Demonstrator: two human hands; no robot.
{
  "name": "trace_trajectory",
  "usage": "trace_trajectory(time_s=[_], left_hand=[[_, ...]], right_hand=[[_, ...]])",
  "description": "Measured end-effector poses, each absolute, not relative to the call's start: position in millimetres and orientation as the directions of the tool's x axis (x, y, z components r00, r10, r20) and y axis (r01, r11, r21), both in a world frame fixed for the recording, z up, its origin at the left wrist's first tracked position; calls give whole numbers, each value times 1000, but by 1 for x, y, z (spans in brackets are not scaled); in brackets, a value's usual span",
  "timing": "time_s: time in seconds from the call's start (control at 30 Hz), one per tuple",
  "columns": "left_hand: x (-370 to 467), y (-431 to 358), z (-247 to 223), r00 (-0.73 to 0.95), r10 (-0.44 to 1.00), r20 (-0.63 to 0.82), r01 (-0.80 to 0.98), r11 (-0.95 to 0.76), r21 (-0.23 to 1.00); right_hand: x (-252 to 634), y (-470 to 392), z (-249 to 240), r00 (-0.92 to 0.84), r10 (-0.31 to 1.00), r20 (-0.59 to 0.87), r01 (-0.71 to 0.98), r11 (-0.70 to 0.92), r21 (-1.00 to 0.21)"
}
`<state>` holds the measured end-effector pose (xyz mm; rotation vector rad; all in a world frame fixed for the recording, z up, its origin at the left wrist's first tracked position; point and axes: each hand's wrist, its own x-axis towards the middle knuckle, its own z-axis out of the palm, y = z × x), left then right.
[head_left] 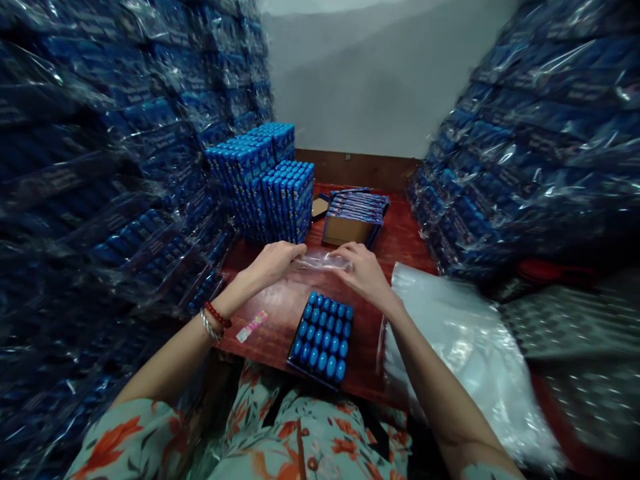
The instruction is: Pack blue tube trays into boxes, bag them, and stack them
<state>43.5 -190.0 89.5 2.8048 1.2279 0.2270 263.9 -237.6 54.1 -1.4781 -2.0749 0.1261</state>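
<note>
Between my two hands a clear plastic bag (320, 261) is stretched above the table. My left hand (277, 261) pinches its left end, and a red bead bracelet circles that wrist. On the other end, my right hand (361, 268) has its fingers closed. Below the bag, at the table's front edge, lies a tray of shiny blue egg-shaped pieces (323, 337) in rows. A small pink and white printed strip (253, 327) rests flat to the left of the tray.
Stacked blue packs (285, 193) stand at the back left, beside an open cardboard box (350, 230) and flattened printed boxes (357, 200). Clear plastic bags (450, 340) lie at the right. Tall piles of wrapped blue packs (125, 133) rise on both sides. Grey moulded trays (575, 333) sit far right.
</note>
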Motion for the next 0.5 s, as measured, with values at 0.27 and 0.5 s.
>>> trace_trajectory(time_s=[0.27, 0.5], left_hand=[[41, -193, 89, 592, 806, -8, 805, -591, 42], [22, -181, 72, 679, 733, -44, 732, -680, -45]], right_hand=[[272, -231, 38, -117, 862, 494, 777, 389, -495], [289, -241, 29, -413, 869, 273, 822, 485, -298]])
